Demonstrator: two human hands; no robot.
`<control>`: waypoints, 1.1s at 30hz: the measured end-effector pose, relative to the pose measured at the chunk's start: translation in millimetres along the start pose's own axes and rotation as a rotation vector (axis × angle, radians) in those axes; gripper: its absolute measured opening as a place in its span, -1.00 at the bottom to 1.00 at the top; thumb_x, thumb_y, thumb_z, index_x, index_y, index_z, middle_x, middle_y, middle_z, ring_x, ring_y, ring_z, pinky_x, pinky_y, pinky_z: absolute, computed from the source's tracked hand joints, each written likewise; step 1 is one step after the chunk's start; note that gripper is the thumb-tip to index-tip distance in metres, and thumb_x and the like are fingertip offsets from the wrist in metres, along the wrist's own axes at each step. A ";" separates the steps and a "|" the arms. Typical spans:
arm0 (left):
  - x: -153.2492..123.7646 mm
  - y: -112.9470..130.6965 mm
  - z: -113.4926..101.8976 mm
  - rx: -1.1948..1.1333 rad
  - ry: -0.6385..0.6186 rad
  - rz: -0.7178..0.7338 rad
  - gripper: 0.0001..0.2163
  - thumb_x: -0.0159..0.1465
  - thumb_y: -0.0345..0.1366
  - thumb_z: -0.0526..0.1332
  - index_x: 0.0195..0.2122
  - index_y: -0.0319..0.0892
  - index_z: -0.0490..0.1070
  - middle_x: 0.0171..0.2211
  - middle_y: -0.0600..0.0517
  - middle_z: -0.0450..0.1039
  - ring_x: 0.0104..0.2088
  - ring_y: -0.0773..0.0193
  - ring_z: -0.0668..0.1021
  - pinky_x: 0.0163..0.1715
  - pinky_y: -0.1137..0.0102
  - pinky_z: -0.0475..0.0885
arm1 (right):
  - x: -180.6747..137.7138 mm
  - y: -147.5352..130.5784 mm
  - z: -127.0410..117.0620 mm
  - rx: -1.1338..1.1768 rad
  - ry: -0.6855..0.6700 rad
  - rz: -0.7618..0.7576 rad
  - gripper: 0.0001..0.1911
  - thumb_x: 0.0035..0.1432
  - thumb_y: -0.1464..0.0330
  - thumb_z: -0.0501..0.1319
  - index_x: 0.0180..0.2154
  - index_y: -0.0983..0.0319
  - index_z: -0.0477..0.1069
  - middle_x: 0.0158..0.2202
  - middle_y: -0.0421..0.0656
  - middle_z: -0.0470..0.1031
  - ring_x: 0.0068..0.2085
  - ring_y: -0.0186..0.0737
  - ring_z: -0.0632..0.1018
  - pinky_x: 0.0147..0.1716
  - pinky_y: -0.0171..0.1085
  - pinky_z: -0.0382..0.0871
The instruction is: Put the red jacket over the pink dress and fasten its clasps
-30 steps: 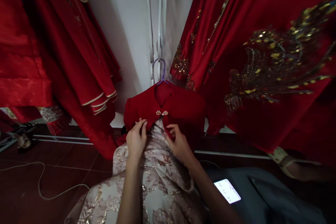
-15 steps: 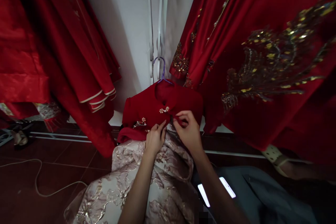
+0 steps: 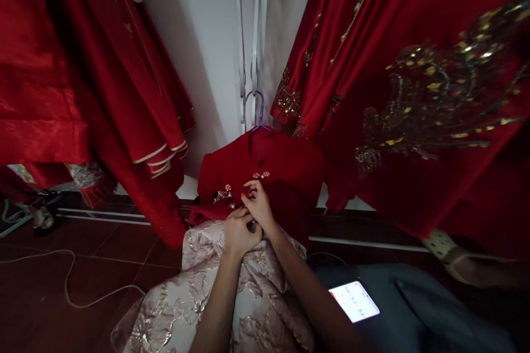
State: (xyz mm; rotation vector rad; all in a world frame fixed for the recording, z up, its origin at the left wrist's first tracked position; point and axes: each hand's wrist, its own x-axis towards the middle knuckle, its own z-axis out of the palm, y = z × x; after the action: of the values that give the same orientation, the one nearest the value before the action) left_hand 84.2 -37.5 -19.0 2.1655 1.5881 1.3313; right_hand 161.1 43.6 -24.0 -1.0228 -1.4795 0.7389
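Observation:
A short red jacket [image 3: 290, 168] with pearl clasps [image 3: 260, 175] hangs on a purple hanger [image 3: 257, 110] over a pale floral brocade dress [image 3: 186, 303]. My left hand [image 3: 239, 231] and my right hand [image 3: 260, 205] meet at the jacket's front opening, just below the clasps. Both have their fingers curled and pinched on the red fabric edge. A beaded ornament [image 3: 222, 194] lies on the jacket just left of my hands.
Red gowns hang on the left [image 3: 103, 88] and, with gold embroidery, on the right [image 3: 414, 94]. A white wall with a metal rail [image 3: 252, 38] is behind. A lit phone [image 3: 354, 301] lies on grey cloth at lower right. A cable [image 3: 66, 281] runs over the dark red floor.
My hands came together from either side of the jacket's hem to its centre. The right hand moved left and the left hand now sits just beneath it.

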 end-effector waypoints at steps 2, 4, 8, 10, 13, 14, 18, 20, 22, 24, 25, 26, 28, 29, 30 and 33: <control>5.0 2.2 -7.1 -0.068 0.101 -0.086 -0.88 0.07 -0.38 0.13 -0.53 -0.17 0.45 -0.51 0.04 0.47 -0.43 0.29 0.50 -0.33 0.39 0.39 | -1.9 2.4 0.8 0.024 -0.010 -0.005 -0.66 -0.10 0.46 0.14 -0.18 0.19 0.27 -0.33 -0.22 0.31 -0.40 -0.36 0.40 -0.45 -0.39 0.33; 17.4 1.9 -14.7 -0.149 0.236 -0.179 -0.86 0.11 -0.36 0.10 -0.50 -0.17 0.44 -0.52 0.07 0.45 -0.46 0.34 0.49 -0.35 0.44 0.37 | -5.6 3.1 2.5 0.022 -0.012 -0.034 -0.62 -0.10 0.47 0.15 -0.15 0.19 0.27 -0.31 -0.21 0.30 -0.40 -0.36 0.40 -0.47 -0.40 0.33; 48.6 -16.0 -18.7 -0.323 0.477 -0.311 -0.85 0.17 -0.31 0.08 -0.35 -0.18 0.43 -0.39 0.04 0.49 -0.36 0.34 0.51 -0.30 0.47 0.38 | -14.4 -1.1 5.0 -0.002 0.010 -0.101 -0.53 -0.09 0.48 0.17 -0.06 0.20 0.24 -0.28 -0.18 0.28 -0.40 -0.37 0.39 -0.48 -0.39 0.36; 54.6 -32.6 -12.2 -0.344 0.600 -0.365 -0.85 0.17 -0.29 0.08 -0.35 -0.20 0.41 -0.37 0.02 0.48 -0.36 0.33 0.51 -0.31 0.46 0.39 | -17.3 -4.5 5.0 -0.020 -0.001 -0.137 -0.49 -0.08 0.47 0.18 -0.02 0.20 0.23 -0.25 -0.16 0.28 -0.40 -0.37 0.39 -0.44 -0.37 0.39; 47.2 -55.6 0.2 -0.362 0.656 -0.455 -0.85 0.16 -0.28 0.08 -0.38 -0.21 0.39 -0.42 0.03 0.47 -0.42 0.33 0.50 -0.35 0.45 0.39 | -19.2 -7.3 5.4 -0.052 -0.003 -0.173 -0.52 -0.01 0.47 0.14 0.01 0.20 0.23 -0.22 -0.13 0.27 -0.38 -0.36 0.40 -0.39 -0.34 0.41; 42.8 -60.6 3.0 -0.390 0.632 -0.465 -0.85 0.16 -0.29 0.07 -0.39 -0.21 0.39 -0.42 0.03 0.47 -0.42 0.33 0.50 -0.35 0.44 0.40 | -19.4 -7.2 5.9 -0.061 0.001 -0.176 -0.55 0.02 0.47 0.12 0.01 0.20 0.24 -0.22 -0.13 0.27 -0.38 -0.36 0.40 -0.38 -0.34 0.41; 32.2 -65.3 4.6 -0.507 0.493 -0.366 -0.88 0.14 -0.30 0.12 -0.38 -0.21 0.40 -0.41 0.03 0.48 -0.36 0.31 0.53 -0.29 0.43 0.41 | -18.7 -3.7 7.7 -0.107 0.012 -0.194 -0.67 0.13 0.41 0.08 -0.03 0.21 0.29 -0.23 -0.11 0.28 -0.36 -0.33 0.41 -0.33 -0.30 0.40; 32.3 -63.0 3.0 -0.527 0.477 -0.332 -0.88 0.13 -0.30 0.15 -0.35 -0.21 0.41 -0.39 0.03 0.48 -0.35 0.32 0.52 -0.29 0.44 0.42 | -18.3 -1.5 7.9 -0.124 0.014 -0.198 -0.69 0.16 0.37 0.07 -0.03 0.21 0.30 -0.24 -0.11 0.28 -0.36 -0.32 0.41 -0.32 -0.29 0.40; 33.5 -61.6 1.9 -0.550 0.479 -0.328 -0.87 0.13 -0.31 0.16 -0.32 -0.21 0.42 -0.37 0.02 0.49 -0.35 0.32 0.52 -0.28 0.43 0.42 | -18.0 0.1 7.8 -0.130 0.010 -0.199 -0.69 0.18 0.34 0.07 -0.02 0.20 0.30 -0.25 -0.11 0.28 -0.37 -0.33 0.41 -0.32 -0.29 0.40; 34.3 -61.9 1.8 -0.593 0.462 -0.323 -0.86 0.13 -0.31 0.17 -0.31 -0.21 0.43 -0.34 0.00 0.50 -0.33 0.31 0.53 -0.26 0.42 0.43 | -18.1 0.9 7.7 -0.127 0.007 -0.200 -0.68 0.19 0.33 0.07 -0.01 0.19 0.29 -0.25 -0.12 0.28 -0.37 -0.33 0.41 -0.32 -0.29 0.41; 34.3 -62.5 1.9 -0.616 0.452 -0.316 -0.86 0.13 -0.30 0.17 -0.31 -0.21 0.44 -0.33 -0.01 0.50 -0.31 0.30 0.53 -0.24 0.40 0.43 | -18.2 1.0 7.6 -0.121 0.007 -0.201 -0.68 0.20 0.33 0.06 -0.01 0.19 0.30 -0.25 -0.11 0.28 -0.36 -0.32 0.42 -0.32 -0.29 0.41; 34.2 -63.3 2.1 -0.634 0.447 -0.310 -0.85 0.13 -0.30 0.18 -0.30 -0.21 0.44 -0.31 -0.02 0.51 -0.29 0.29 0.54 -0.22 0.39 0.43 | -18.5 1.0 7.6 -0.113 0.006 -0.202 -0.69 0.20 0.33 0.06 0.00 0.18 0.30 -0.24 -0.11 0.29 -0.34 -0.31 0.42 -0.32 -0.29 0.42; 33.7 -64.4 2.6 -0.651 0.453 -0.303 -0.84 0.14 -0.30 0.18 -0.29 -0.22 0.45 -0.29 -0.03 0.51 -0.27 0.28 0.54 -0.20 0.38 0.43 | -19.1 0.5 7.6 -0.096 0.007 -0.201 -0.69 0.21 0.33 0.04 0.00 0.18 0.30 -0.24 -0.10 0.29 -0.30 -0.29 0.43 -0.31 -0.30 0.43; 33.4 -64.7 2.7 -0.653 0.457 -0.302 -0.84 0.13 -0.30 0.18 -0.29 -0.22 0.46 -0.29 -0.03 0.51 -0.27 0.28 0.54 -0.20 0.38 0.43 | -19.4 0.0 7.6 -0.089 0.007 -0.199 -0.69 0.22 0.33 0.04 -0.01 0.18 0.30 -0.23 -0.10 0.30 -0.28 -0.28 0.43 -0.30 -0.30 0.43; 33.2 -64.6 2.7 -0.655 0.459 -0.303 -0.84 0.13 -0.30 0.19 -0.29 -0.22 0.46 -0.29 -0.03 0.52 -0.27 0.28 0.54 -0.20 0.38 0.43 | -19.6 -0.4 7.6 -0.083 0.007 -0.197 -0.69 0.22 0.32 0.04 -0.01 0.18 0.31 -0.23 -0.10 0.30 -0.28 -0.28 0.43 -0.31 -0.30 0.44; 32.7 -63.2 2.1 -0.663 0.447 -0.305 -0.83 0.13 -0.29 0.20 -0.28 -0.22 0.47 -0.29 -0.02 0.52 -0.28 0.28 0.54 -0.22 0.39 0.44 | -20.2 -1.8 7.2 -0.072 0.013 -0.190 -0.70 0.21 0.32 0.05 -0.01 0.17 0.31 -0.24 -0.10 0.30 -0.29 -0.29 0.43 -0.33 -0.31 0.45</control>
State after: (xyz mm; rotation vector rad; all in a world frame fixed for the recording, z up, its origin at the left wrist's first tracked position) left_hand 43.2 17.5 -38.0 1.2493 1.2548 1.9580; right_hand 153.4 25.3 -32.4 -0.9237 -1.5770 0.5453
